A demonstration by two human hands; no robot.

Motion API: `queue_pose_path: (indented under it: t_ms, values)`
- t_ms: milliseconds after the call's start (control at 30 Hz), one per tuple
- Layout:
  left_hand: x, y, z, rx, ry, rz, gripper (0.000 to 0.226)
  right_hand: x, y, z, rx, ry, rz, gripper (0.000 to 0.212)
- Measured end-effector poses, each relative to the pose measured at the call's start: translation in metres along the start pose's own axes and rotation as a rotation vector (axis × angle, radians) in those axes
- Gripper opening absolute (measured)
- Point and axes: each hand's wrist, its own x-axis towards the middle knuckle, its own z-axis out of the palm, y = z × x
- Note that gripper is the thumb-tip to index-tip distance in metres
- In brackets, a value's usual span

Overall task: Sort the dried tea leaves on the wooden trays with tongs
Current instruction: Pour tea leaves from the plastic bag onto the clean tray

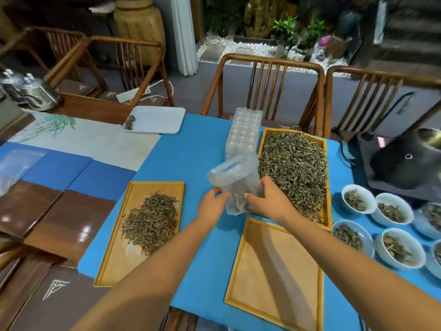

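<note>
A clear plastic bag (235, 182) with some tea leaves at its bottom stands upright over the blue cloth. My left hand (212, 204) grips its lower left side and my right hand (267, 199) grips its lower right side. To the left, a wooden tray (112, 261) carries a small pile of brown tea leaves (151, 223). At the back right, a second wooden tray (327, 206) is heaped with greenish tea leaves (296, 168). An empty wooden tray (274, 275) lies under my right forearm. No tongs are in view.
White bowls (358, 201) with tea leaves stand at the right edge. A clear plastic mould tray (243, 132) and a white tray (155, 119) lie at the back. Wooden chairs (269, 65) line the far side. Another plastic bag (14, 168) lies far left.
</note>
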Motion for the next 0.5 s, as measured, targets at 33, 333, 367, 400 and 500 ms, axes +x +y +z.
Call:
queue_pose_path:
  t_ms: [33,333,367,400,500]
  values:
    - [-0.008,-0.004,0.005,0.000,-0.026,-0.004,0.025,-0.013,0.004,-0.002,0.003,0.015,0.018,0.029]
    - [-0.073,-0.051,0.063,-0.103,-0.251,-0.082,0.013,-0.122,0.050,-0.015,0.044,0.080,0.178,0.030]
    - [-0.079,-0.055,0.069,-0.130,-0.277,-0.102,0.013,-0.129,0.054,-0.016,0.042,0.079,0.200,0.032]
    - [-0.084,-0.058,0.074,-0.153,-0.301,-0.125,0.013,-0.136,0.058,-0.018,0.043,0.077,0.220,0.033]
    - [-0.097,-0.066,0.086,-0.181,-0.345,-0.185,0.016,-0.153,0.067,-0.022,0.044,0.057,0.272,0.033]
